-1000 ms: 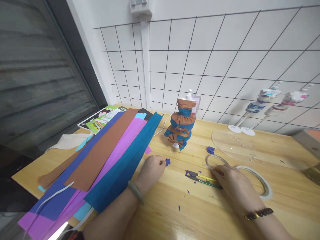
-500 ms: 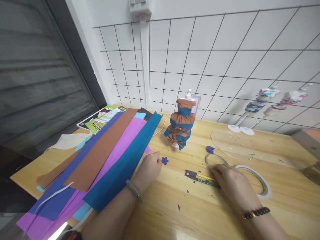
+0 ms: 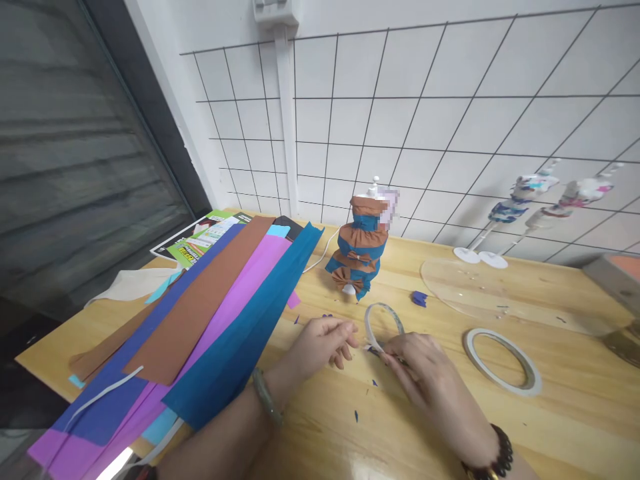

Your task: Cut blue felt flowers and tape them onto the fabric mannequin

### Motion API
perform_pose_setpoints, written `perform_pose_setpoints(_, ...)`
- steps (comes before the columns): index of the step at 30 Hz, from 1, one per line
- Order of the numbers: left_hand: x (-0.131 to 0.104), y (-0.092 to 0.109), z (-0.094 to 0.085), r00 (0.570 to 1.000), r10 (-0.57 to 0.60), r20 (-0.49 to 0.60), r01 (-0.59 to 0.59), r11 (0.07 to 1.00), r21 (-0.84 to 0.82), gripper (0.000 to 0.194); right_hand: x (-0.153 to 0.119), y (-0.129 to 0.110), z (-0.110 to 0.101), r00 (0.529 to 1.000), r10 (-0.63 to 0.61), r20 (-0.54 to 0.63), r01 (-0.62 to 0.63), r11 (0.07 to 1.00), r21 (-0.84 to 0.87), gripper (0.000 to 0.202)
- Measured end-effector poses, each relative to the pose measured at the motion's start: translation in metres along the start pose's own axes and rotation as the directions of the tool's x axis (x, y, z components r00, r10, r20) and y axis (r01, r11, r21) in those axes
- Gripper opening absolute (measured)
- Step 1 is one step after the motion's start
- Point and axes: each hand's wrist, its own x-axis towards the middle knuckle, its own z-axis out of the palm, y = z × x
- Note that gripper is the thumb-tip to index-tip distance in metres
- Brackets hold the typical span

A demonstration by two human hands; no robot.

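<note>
My right hand [image 3: 425, 373] grips the near edge of a thin clear tape ring [image 3: 369, 327], which is tilted up off the wooden table [image 3: 400, 447]. Beneath that hand the scissors are mostly hidden. To its left, my left hand [image 3: 323, 343] hovers with fingers loosely curled and somewhat apart, holding nothing visible. Behind it a small blue paper flower [image 3: 327, 316] is mostly covered. Farther back stands a small dress form [image 3: 367, 243] wrapped in brown and teal paper with bows. A wider white tape ring [image 3: 503, 362] lies flat at the right.
Long coloured paper sheets [image 3: 210, 300] cover the table's left side. A folded blue scrap [image 3: 419, 298] lies near a clear round sheet [image 3: 465, 287]. Two small dress forms on stands [image 3: 530, 187] are at the back right, and a box [image 3: 615, 280] sits at the right edge.
My right hand has moved left and lifted the thin tape ring into a tilt. My left hand has moved right and nearer, loosening its fingers and covering most of the blue flower.
</note>
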Motion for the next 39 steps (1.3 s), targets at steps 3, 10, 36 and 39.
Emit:
perform_pose_setpoints(3, -0.001, -0.001, 0.004, 0.989, -0.081, 0.125, 0.108, 0.967, -0.229, 0.045, 0.001, -0.008, 0.002, 0.999, -0.036, 0.022, 0.033, 0.993, 0.115, 0.011)
perform_pose_setpoints(10, -0.008, 0.009, 0.009, 0.989, -0.011, 0.149, 0.061, 0.940, -0.336, 0.034, 0.001, -0.018, 0.008, 0.999, 0.031, -0.021, -0.023, 0.957, 0.289, 0.011)
perform_pose_setpoints(36, -0.021, 0.017, 0.020, 0.980, 0.141, 0.143, -0.127, 0.987, -0.101, 0.031, -0.002, -0.032, 0.007, 0.990, 0.138, 0.001, -0.125, 0.896, 0.426, 0.011)
perform_pose_setpoints(39, -0.022, 0.016, 0.022, 0.972, 0.136, 0.191, -0.102, 0.979, -0.177, 0.032, -0.002, -0.031, 0.009, 0.980, 0.196, -0.030, -0.162, 0.878, 0.449, 0.010)
